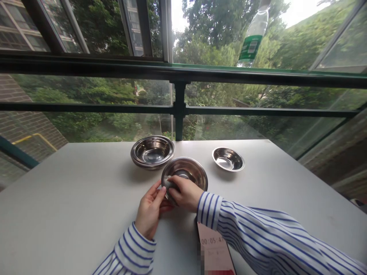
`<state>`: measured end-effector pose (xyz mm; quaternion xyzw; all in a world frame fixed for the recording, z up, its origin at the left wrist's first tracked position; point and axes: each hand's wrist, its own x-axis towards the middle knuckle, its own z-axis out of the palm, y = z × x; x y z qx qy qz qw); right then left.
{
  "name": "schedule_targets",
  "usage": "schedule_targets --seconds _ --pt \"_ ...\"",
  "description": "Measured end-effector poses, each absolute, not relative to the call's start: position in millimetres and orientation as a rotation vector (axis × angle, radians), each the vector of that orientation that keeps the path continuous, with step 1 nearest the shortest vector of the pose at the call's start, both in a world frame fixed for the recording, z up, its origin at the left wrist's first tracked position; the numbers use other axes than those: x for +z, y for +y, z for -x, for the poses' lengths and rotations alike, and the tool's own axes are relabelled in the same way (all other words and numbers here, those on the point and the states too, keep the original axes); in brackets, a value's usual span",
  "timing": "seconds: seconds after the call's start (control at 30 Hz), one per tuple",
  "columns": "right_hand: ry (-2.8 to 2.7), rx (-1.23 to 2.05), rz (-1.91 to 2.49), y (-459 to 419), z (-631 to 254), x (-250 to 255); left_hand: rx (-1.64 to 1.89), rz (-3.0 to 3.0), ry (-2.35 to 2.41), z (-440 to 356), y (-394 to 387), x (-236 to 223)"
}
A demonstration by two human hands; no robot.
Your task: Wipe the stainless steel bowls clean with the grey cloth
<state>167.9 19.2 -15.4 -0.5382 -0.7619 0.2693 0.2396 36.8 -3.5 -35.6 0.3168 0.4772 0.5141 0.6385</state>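
A shiny metal bowl [193, 168] is tilted toward me near the middle of the table. My left hand [150, 208] grips its left rim, thumb on top and fingers beneath. Inside the bowl, my right hand [183, 191] presses a small pale wad, perhaps a cloth [169, 183], against the inner left wall; the fingers cover most of it. Behind and to the left stands a stack of metal bowls [151, 151], close to the held bowl's rim. A smaller metal bowl [228, 159] sits apart on the right.
A phone [213, 248] showing a timer lies on the white table [71, 198], partly under my right forearm. Beyond the table's far edge run a dark railing [114, 70] and glass panes. A plastic bottle [252, 42] stands on the ledge above the railing.
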Motion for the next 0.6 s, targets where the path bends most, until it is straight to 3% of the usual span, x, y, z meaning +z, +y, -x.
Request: schedule_targets --seconds 0.1,0.2,0.33,0.6 --pt "-2.361 0.764 1.346 13 -188 -10 1.202 -0.740 1.107 -37 -4 -37" --pt "-2.858 0.404 1.342 11 -211 -1 1.184 -0.794 1.104 -40 -5 -36" --pt "-2.939 0.017 1.502 19 -225 10 1.165 -0.840 1.096 -43 -5 -34" --pt "-2.918 0.293 1.353 23 -202 -7 1.142 -0.796 1.089 -42 -6 -33"
